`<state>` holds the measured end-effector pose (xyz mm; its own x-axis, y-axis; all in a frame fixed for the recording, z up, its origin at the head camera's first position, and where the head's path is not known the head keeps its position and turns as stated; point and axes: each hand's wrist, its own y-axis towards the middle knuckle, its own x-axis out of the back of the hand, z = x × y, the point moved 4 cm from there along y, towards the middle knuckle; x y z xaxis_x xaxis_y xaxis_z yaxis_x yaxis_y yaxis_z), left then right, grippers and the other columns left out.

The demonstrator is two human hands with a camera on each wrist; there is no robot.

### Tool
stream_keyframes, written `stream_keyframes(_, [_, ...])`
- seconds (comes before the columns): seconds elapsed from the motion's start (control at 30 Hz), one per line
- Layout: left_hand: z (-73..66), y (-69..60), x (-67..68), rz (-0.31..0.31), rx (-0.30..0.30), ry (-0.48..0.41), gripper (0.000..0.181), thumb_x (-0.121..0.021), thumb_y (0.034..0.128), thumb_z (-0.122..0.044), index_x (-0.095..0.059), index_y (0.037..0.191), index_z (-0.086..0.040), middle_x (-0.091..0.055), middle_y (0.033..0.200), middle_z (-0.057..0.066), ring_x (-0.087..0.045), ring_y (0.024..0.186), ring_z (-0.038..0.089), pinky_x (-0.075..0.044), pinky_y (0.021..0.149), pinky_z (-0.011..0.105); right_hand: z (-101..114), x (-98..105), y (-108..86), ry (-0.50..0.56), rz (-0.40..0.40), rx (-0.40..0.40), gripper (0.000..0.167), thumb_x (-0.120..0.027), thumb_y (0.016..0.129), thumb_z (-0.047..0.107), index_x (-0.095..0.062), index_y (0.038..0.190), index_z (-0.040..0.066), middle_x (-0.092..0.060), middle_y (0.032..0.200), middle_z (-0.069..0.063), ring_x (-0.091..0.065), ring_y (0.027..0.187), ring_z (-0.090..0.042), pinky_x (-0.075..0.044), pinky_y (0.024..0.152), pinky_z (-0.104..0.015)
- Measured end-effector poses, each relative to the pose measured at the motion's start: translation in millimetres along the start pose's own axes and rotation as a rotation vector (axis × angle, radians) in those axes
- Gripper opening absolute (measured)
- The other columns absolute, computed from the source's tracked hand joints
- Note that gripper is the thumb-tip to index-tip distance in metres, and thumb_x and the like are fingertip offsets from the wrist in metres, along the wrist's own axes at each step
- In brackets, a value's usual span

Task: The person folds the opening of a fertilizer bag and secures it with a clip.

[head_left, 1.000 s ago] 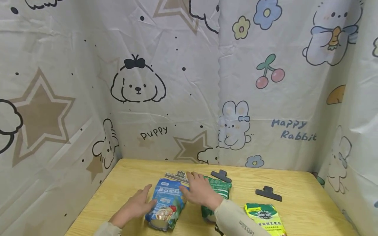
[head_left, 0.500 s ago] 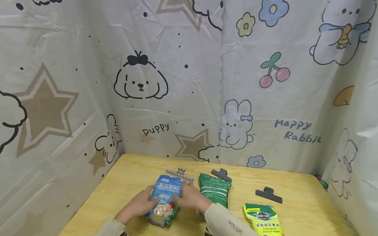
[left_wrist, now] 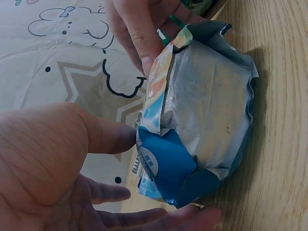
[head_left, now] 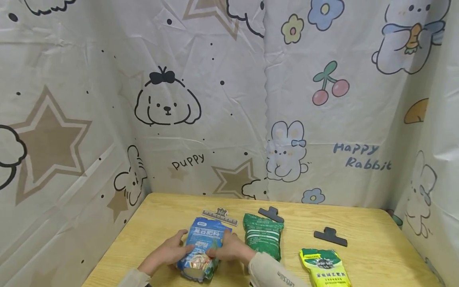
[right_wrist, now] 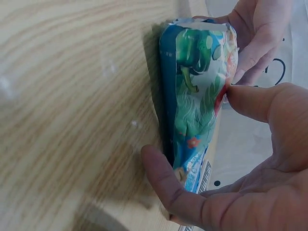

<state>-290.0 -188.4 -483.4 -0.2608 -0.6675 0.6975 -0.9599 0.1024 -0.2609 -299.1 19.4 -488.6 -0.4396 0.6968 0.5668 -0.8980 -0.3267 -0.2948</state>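
A blue fertilizer bag with a pictured front lies on the table in the head view, between both hands. My left hand holds its left side, thumb on the front and fingers along the edge. On the right side, my right hand grips it with the thumb on the front and fingers bent round the edge. The left wrist view shows the bag's silvery bottom end, with folded blue corners. In the right wrist view its printed side faces the camera. The fingertips beneath the bag are partly hidden.
Behind the blue bag lies a clip with a piano-key pattern. A green bag is to its right, with a black clip behind. Farther right are another black clip and a yellow-green fertilizer bag. Printed curtains surround the wooden table.
My right hand has come down from over the green bag to the blue bag's right side. The left hand has closed in on its left side. The bag has stayed nearly in place.
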Motion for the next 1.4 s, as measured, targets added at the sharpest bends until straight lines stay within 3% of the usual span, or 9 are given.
stream_keyframes(0.13, [1.8, 1.2, 1.7, 0.016, 0.013, 0.021, 0.073, -0.064, 0.0984, -0.035, -0.037, 0.151, 0.007, -0.063, 0.124, 0.023, -0.062, 0.113, 0.039, -0.051, 0.098, 0.060, 2, -3, -1.5, 0.030, 0.023, -0.020, 0.098, -0.077, 0.088, 0.043, -0.027, 0.152, -0.012, -0.031, 0.156, -0.038, -0.043, 0.139, -0.050, -0.037, 0.115, -0.062])
stream_keyframes(0.23, [4.1, 2.3, 1.3, 0.032, 0.028, -0.007, 0.074, -0.064, 0.0986, -0.035, -0.035, 0.151, 0.009, -0.063, 0.121, 0.019, -0.063, 0.108, 0.034, -0.054, 0.093, 0.055, 3, -6, -2.3, 0.041, 0.047, -0.032, 0.097, -0.075, 0.089, 0.043, -0.028, 0.152, -0.013, -0.027, 0.158, -0.038, -0.044, 0.138, -0.047, -0.039, 0.114, -0.059])
stream_keyframes(0.43, [7.9, -0.8, -0.6, 0.059, 0.056, -0.089, 0.071, -0.062, 0.1003, -0.031, -0.036, 0.147, 0.015, -0.061, 0.126, 0.027, -0.063, 0.112, 0.037, -0.056, 0.090, 0.053, 3, -13, -1.3, 0.067, 0.103, -0.051, 0.094, -0.073, 0.092, 0.042, -0.027, 0.152, -0.014, -0.018, 0.162, -0.037, -0.038, 0.144, -0.046, -0.038, 0.116, -0.057])
stream_keyframes(0.53, [8.7, -3.0, -1.4, 0.074, 0.081, -0.120, 0.071, -0.061, 0.1015, -0.031, -0.034, 0.148, 0.016, -0.060, 0.124, 0.026, -0.064, 0.102, 0.030, -0.059, 0.079, 0.045, 4, -15, -0.6, 0.109, 0.119, -0.068, 0.094, -0.073, 0.092, 0.038, -0.024, 0.153, -0.015, -0.016, 0.161, -0.039, -0.050, 0.133, -0.047, -0.038, 0.115, -0.057])
stream_keyframes(0.67, [10.0, -5.3, -2.6, 0.076, 0.092, -0.162, 0.071, -0.060, 0.1021, -0.030, -0.032, 0.149, 0.015, -0.059, 0.120, 0.023, -0.065, 0.086, 0.023, -0.059, 0.064, 0.037, 7, -17, -0.3, 0.124, 0.079, -0.072, 0.091, -0.075, 0.091, 0.033, -0.026, 0.152, -0.015, -0.018, 0.160, -0.039, -0.044, 0.137, -0.052, -0.030, 0.119, -0.061])
stream_keyframes(0.77, [12.6, -6.3, -3.1, 0.059, 0.097, -0.188, 0.069, -0.061, 0.1017, -0.028, -0.035, 0.149, 0.014, -0.059, 0.118, 0.022, -0.065, 0.080, 0.023, -0.059, 0.060, 0.036, 10, -18, 1.6, 0.096, 0.031, -0.052, 0.088, -0.076, 0.090, 0.030, -0.030, 0.151, -0.012, -0.024, 0.159, -0.038, -0.027, 0.148, -0.055, -0.024, 0.121, -0.064])
stream_keyframes(1.0, [18.0, -9.8, -1.1, 0.043, 0.101, -0.226, 0.069, -0.063, 0.1011, -0.028, -0.035, 0.149, 0.014, -0.059, 0.120, 0.023, -0.066, 0.079, 0.022, -0.060, 0.060, 0.037, 14, -22, 5.7, 0.132, 0.008, -0.043, 0.086, -0.078, 0.087, 0.023, -0.031, 0.151, -0.011, -0.028, 0.155, -0.039, -0.040, 0.139, -0.052, -0.031, 0.119, -0.062])
stream_keyframes(1.23, [26.1, -17.0, 0.1, 0.058, 0.106, -0.263, 0.068, -0.061, 0.1022, -0.026, -0.034, 0.148, 0.017, -0.060, 0.118, 0.025, -0.068, 0.077, 0.022, -0.061, 0.059, 0.037, 17, -30, 4.2, 0.167, 0.034, -0.028, 0.086, -0.078, 0.087, 0.022, -0.031, 0.151, -0.010, -0.026, 0.155, -0.039, -0.036, 0.140, -0.051, -0.030, 0.119, -0.062])
stream_keyframes(1.4, [29.5, -20.0, 1.7, 0.036, 0.122, -0.265, 0.067, -0.061, 0.1025, -0.026, -0.034, 0.148, 0.016, -0.060, 0.116, 0.023, -0.068, 0.077, 0.022, -0.060, 0.059, 0.036, 20, -34, 6.5, 0.183, 0.032, -0.012, 0.085, -0.079, 0.087, 0.021, -0.032, 0.151, -0.009, -0.030, 0.153, -0.038, -0.045, 0.133, -0.050, -0.034, 0.117, -0.061])
